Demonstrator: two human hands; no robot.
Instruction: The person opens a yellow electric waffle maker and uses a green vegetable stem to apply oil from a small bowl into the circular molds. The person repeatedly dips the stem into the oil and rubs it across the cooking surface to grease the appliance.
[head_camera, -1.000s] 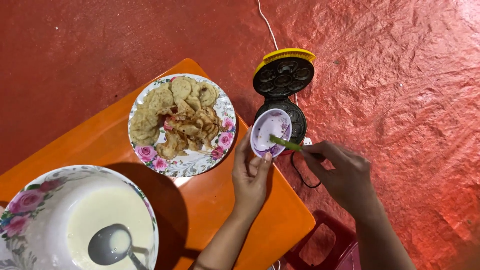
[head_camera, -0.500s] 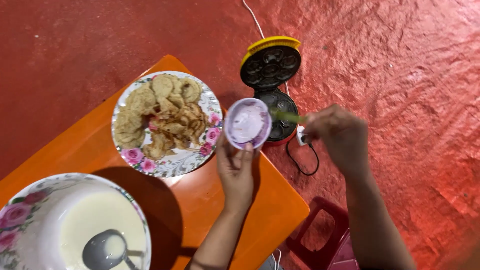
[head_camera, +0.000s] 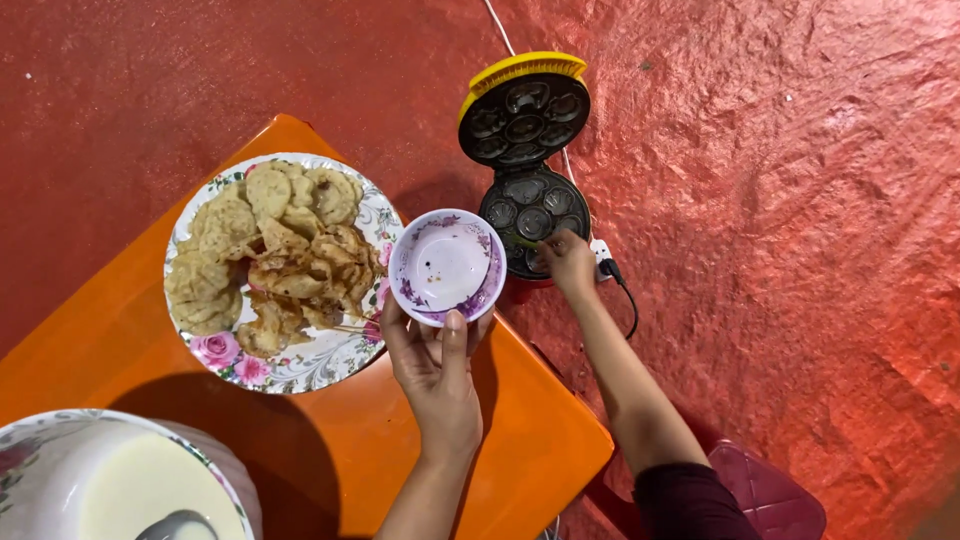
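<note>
The red textured floor (head_camera: 800, 200) spreads under and beyond both hands. To the left of the hands stands the orange plastic bench (head_camera: 330, 450), its corner reaching below the left hand (head_camera: 435, 365). On the bench, left of that hand, sits the round floral-rimmed plate (head_camera: 350, 350) heaped with golden fried cakes (head_camera: 270, 250). Lower left, well away from the hands, is the large floral bowl of pale batter (head_camera: 120, 480) with a metal ladle (head_camera: 180, 525) in it. Above the right hand (head_camera: 568, 262) lies the open round cake maker with a yellow lid and dark moulds (head_camera: 525, 120), on the floor. The left hand grasps the small white bowl with purple flowers (head_camera: 446, 265) from below, thumb on its near rim; it is nearly empty. The right hand, just right of that bowl, pinches 1 thin green stick (head_camera: 528, 243) over the lower moulds.
</note>
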